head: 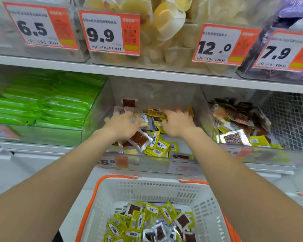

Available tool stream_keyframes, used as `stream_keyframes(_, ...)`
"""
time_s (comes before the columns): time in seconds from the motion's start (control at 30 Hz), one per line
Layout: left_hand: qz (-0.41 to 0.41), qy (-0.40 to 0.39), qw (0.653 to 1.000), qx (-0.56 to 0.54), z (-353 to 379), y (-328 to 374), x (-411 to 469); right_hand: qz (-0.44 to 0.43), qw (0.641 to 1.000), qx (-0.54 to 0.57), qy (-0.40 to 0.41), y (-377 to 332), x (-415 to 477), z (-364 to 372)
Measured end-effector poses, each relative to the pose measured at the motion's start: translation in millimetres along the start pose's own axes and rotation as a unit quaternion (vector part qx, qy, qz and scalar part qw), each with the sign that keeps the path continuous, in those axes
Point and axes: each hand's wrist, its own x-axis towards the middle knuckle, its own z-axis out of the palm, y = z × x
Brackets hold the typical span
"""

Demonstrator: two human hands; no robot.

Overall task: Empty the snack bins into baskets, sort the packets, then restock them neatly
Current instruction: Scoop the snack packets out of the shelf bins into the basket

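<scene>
**Basket low, both hands in middle bin**

White perforated plastic basket with orange handles [205, 206] sits nearest, part-filled with yellow and clear snack packets [138, 222]. Clear plastic shelf bin [101, 119] above holds more. Left hand [122, 124]: grip curled onto packets. Right hand [177, 123]: grip spread, fingers resting on packets.

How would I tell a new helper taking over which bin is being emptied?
On the lower shelf row, above the white basket, take the middle clear bin. The left hand and right hand are in it, among yellow and brown packets; its left neighbour holds green packs.
</scene>
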Motion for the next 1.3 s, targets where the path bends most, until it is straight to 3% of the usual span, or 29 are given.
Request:
stream_keyframes(0.23, 0.059, 0.031, 0.997, -0.048, -3.7, -2.0, 1.1, -0.04, 0.991, 0.025, -0.129, -6.6, 7.2, -16.9)
stream_keyframes(0.37, 0.045, 0.034, 0.984, -0.166, -13.3, -5.4, -4.8, -0.037, 0.98, 0.059, -0.188, -1.9, -1.9, -44.7)
stream_keyframes(0.5, 0.03, 0.014, 0.98, -0.195, -19.9, -8.0, -9.7, -0.056, 0.974, 0.036, -0.216, -10.1, -20.3, -49.3)
stream_keyframes(0.57, 0.021, 0.0, 0.989, -0.149, -21.0, -4.7, -14.1, -0.08, 0.966, 0.019, -0.246, -21.1, -25.8, -42.8)
stream_keyframes(0.67, 0.002, 0.0, 1.0, 0.004, -26.5, 1.1, -24.7, -0.081, 0.958, -0.024, -0.274, -34.6, -27.1, -27.7)
stream_keyframes(0.8, -0.001, -0.173, 0.984, 0.047, -36.5, 3.2, -40.7, -0.072, 0.97, -0.077, -0.219, -42.3, -27.4, -6.7)
stream_keyframes(0.87, -0.002, -0.221, 0.968, 0.118, -38.6, -1.0, -41.8, -0.087, 0.976, -0.082, -0.181, -41.0, -27.6, -3.8)
stream_keyframes(1.0, 0.003, -0.192, 0.969, 0.156, -35.3, -3.4, -42.1, -0.139, 0.979, -0.081, -0.127, -36.5, -29.4, -4.9)
stream_keyframes(1.3, -0.029, -0.079, 0.994, 0.07, -25.5, -7.4, -50.5, -0.257, 0.96, -0.094, -0.064, -33.1, -22.1, -6.1)
